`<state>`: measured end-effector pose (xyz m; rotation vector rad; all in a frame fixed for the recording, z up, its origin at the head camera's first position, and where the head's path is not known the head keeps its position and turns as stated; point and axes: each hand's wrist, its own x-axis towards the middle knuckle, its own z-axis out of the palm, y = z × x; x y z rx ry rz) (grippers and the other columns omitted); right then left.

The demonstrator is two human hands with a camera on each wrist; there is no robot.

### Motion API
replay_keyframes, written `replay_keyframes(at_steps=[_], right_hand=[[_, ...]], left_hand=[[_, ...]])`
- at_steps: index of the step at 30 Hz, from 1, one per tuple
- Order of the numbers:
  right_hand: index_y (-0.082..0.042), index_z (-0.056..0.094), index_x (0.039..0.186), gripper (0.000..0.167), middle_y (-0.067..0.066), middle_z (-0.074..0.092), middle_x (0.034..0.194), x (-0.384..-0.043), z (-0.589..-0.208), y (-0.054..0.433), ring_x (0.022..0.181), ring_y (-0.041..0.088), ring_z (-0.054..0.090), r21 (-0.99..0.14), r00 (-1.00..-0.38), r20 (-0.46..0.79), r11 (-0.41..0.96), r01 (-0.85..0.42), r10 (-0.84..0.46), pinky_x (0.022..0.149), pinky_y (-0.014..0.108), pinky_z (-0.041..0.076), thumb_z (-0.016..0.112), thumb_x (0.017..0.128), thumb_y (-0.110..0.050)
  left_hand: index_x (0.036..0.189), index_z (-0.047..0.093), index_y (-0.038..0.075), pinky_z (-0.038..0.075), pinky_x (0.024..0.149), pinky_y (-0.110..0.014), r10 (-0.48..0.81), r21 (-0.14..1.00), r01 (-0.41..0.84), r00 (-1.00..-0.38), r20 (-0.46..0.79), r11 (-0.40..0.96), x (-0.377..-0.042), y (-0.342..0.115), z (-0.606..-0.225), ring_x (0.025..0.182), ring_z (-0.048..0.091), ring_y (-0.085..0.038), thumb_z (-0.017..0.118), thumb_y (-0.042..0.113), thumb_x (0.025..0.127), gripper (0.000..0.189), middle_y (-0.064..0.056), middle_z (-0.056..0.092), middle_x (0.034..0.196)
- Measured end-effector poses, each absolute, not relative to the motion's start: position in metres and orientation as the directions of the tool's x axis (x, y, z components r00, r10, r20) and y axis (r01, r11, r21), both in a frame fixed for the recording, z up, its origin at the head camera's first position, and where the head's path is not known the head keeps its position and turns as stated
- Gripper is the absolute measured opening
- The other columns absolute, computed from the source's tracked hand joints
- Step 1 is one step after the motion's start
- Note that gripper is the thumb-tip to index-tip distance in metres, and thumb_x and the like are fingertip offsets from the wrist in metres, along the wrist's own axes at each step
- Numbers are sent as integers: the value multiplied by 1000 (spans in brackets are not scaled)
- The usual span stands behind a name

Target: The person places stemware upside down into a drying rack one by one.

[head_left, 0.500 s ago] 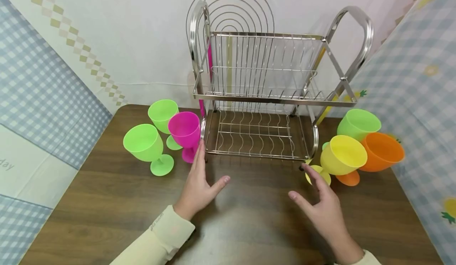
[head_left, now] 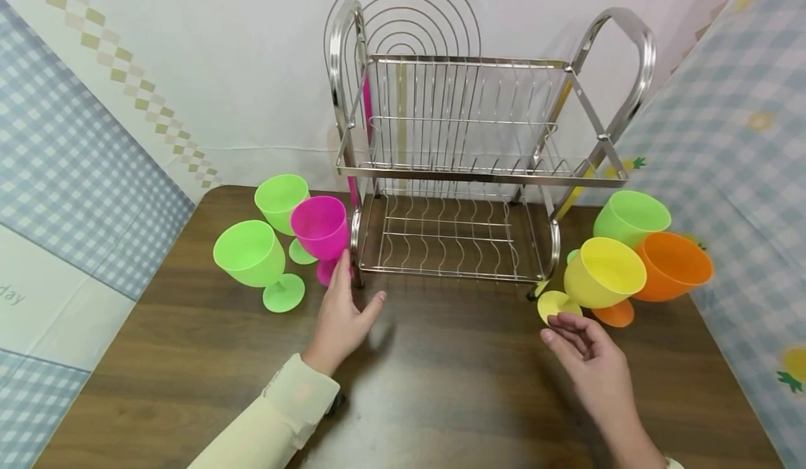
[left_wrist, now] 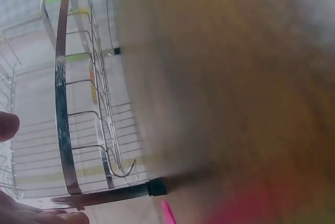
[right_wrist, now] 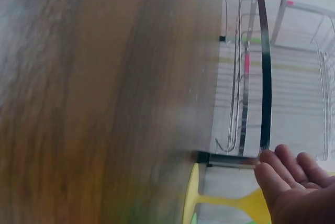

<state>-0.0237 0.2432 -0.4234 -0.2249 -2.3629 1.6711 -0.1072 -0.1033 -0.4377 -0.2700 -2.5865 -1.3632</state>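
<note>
A two-tier metal dish rack [head_left: 453, 176] stands at the back of the table in the head view. To its left are a pink goblet [head_left: 320, 227] and two green goblets, one at the front [head_left: 250, 253] and one behind [head_left: 281, 203]. To its right stand a yellow goblet [head_left: 604, 273], an orange goblet [head_left: 674, 267] and a green goblet [head_left: 632, 215]. My left hand [head_left: 340, 322], thumb spread, has its fingertips in front of the pink goblet's foot. My right hand [head_left: 595, 367] holds nothing; its loosely bent fingers overlap the edge of the yellow goblet's foot.
Brown wooden table [head_left: 441, 385] extends in front of the rack. A white cloth [head_left: 264, 70] hangs behind it, with checked cloth along both sides. The rack's curved side handle [head_left: 642, 56] rises high at the right.
My left hand has moved slightly left, away from the rack's front corner. My right hand has shifted right and toward me, its fingers drawing closer together. The goblets stay put.
</note>
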Motion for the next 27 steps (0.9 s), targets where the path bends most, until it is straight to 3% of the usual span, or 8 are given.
replay_keyframes(at_steps=[6,10,12,15,18,23,27], right_hand=[[4,50,133,50,-19,64,109,-24,-428,262,98,-9,63,-960,-938,-93,221,174,334,80,6,51,73,94,-17],[1,37,146,68,2,54,130,-28,-433,270,114,0,55,-953,-895,-186,147,264,405,82,3,48,74,93,-19],[-1,29,153,78,14,44,146,-33,-434,272,128,10,48,-954,-883,-197,124,272,425,94,6,45,74,93,-20],[-7,25,158,82,16,30,159,-39,-430,277,142,16,36,-975,-891,-156,77,208,427,113,15,33,73,93,-15],[-11,32,154,77,12,37,153,-47,-427,278,141,15,37,-995,-911,-86,18,102,404,120,22,24,74,90,-5],[-12,47,140,71,2,55,131,-61,-422,276,123,14,52,-1000,-879,-12,-16,5,477,104,13,43,79,81,8],[-14,47,140,79,2,56,131,-68,-422,275,122,15,54,-999,-835,3,-35,-27,550,98,12,47,82,75,12]], left_hand=[[158,16,-3,25,122,-45,43,806,215,-972,230,552,-119,-100,-441,148,28,-33,68,22,95,85,-21,24,163],[157,19,-4,29,120,-47,5,816,212,-969,248,538,-120,-99,-442,146,33,-34,68,19,95,82,-22,28,160],[157,20,-5,31,119,-48,-12,817,215,-965,261,535,-120,-99,-442,144,35,-36,69,17,94,82,-22,30,160],[157,20,-4,31,119,-47,-22,823,213,-964,264,527,-119,-97,-442,144,36,-35,69,18,94,83,-22,30,160],[156,20,-5,32,119,-48,-28,821,213,-963,268,530,-119,-97,-444,144,36,-37,70,17,93,84,-22,30,160],[156,21,-5,31,119,-48,-26,819,207,-965,261,535,-120,-98,-443,144,35,-36,69,20,93,84,-22,30,160],[157,19,-3,30,120,-47,-19,821,190,-971,237,539,-120,-98,-444,146,33,-33,69,21,94,84,-19,28,161]])
